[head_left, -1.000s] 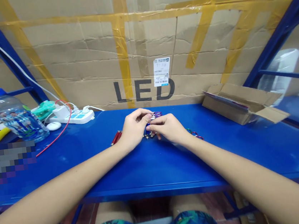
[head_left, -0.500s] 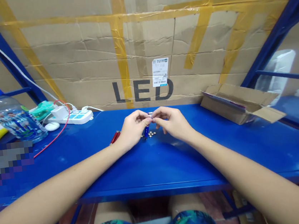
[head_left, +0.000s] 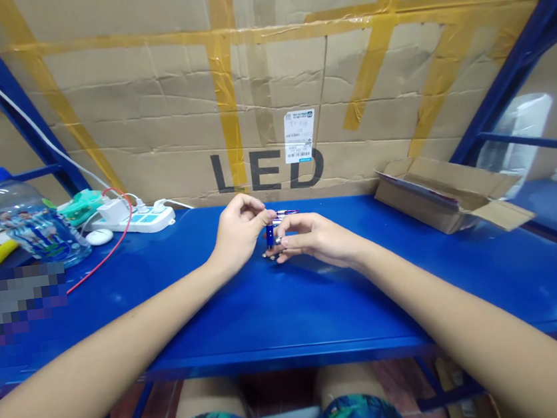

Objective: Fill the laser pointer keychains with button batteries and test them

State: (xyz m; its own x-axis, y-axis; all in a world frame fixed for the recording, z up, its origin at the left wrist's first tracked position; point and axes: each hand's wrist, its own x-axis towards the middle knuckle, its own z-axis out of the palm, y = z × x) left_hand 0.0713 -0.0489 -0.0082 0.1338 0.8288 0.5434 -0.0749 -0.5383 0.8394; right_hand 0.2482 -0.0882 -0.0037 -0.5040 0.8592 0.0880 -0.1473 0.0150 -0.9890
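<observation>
My left hand (head_left: 237,232) and my right hand (head_left: 313,238) meet over the middle of the blue table (head_left: 289,302). Between them stands a small blue cylinder (head_left: 270,232), upright, like a little keychain light. My left thumb and forefinger pinch its top end. My right fingers curl round its lower end, close to a few small silver pieces (head_left: 270,255) lying on the table. A few more small metal parts (head_left: 286,213) lie just behind the hands.
A water bottle (head_left: 29,224) stands at the far left beside a white power strip (head_left: 133,220), a white mouse-like object (head_left: 99,237) and a red cable (head_left: 107,252). An open cardboard box (head_left: 450,193) lies at the right. A taped cardboard wall marked LED (head_left: 269,170) closes the back.
The blue cylinder has been lifted and turned upright between the hands. My right hand has dropped to its lower end. The red pieces to the left are now hidden behind my left hand.
</observation>
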